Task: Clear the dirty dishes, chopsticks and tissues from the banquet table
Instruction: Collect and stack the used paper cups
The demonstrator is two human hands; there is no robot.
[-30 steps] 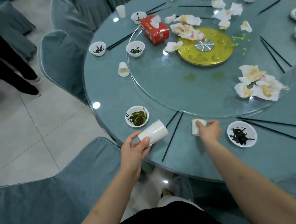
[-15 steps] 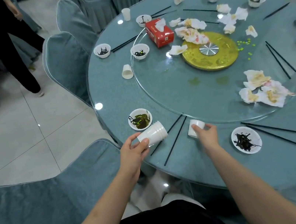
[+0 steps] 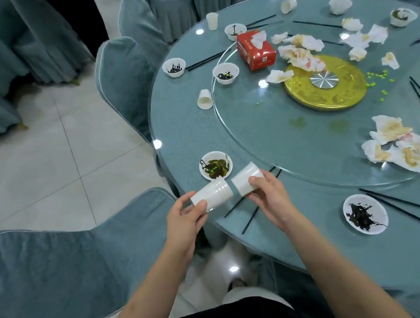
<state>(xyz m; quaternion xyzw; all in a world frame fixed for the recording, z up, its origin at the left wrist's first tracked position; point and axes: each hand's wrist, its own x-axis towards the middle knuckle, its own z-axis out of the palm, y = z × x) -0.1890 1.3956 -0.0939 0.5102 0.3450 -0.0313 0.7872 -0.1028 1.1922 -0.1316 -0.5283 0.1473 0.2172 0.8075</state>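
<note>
White, ribbed cup stack (image 3: 213,194) — single cup (image 3: 246,179) just beside it.

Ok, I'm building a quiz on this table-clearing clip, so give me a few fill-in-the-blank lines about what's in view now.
1. The left hand grips a stack of white ____.
2. The right hand holds a single cup whose base points toward the ____ of the cup stack.
3. The tissue box on the glass turntable is ____ in colour.
4. The cup beyond the turntable's left edge lies on its ____.

Missing words: cups; mouth; red; side
</note>
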